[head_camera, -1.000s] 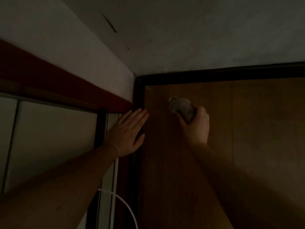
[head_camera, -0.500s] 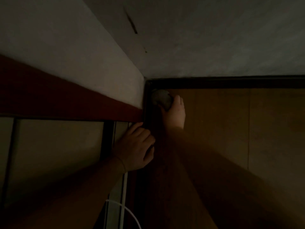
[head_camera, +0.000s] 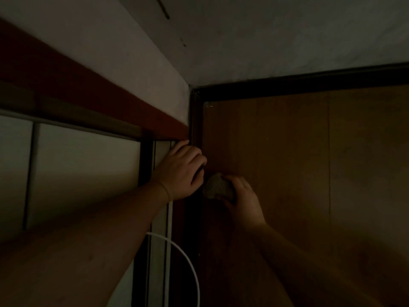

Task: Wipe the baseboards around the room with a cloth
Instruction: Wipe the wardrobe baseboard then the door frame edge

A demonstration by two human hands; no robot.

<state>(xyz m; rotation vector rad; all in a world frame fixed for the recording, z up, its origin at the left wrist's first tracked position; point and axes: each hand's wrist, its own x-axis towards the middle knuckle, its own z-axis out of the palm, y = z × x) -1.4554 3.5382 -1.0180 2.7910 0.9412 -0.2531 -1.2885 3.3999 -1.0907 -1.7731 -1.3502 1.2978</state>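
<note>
My right hand (head_camera: 244,199) gripped the balled cloth (head_camera: 218,186), fingers curled round it, pressing it to the brown wooden panel (head_camera: 287,162) beside the dark vertical frame (head_camera: 195,120). The cloth sat at ten o'clock from that hand. My left hand (head_camera: 182,169), at nine o'clock from the cloth, had its fingers curled against the frame's edge; whether they truly gripped it I could not tell. A white cable (head_camera: 188,258) curved at six o'clock below.

No text, label, brand, number or sign can be read anywhere.
</note>
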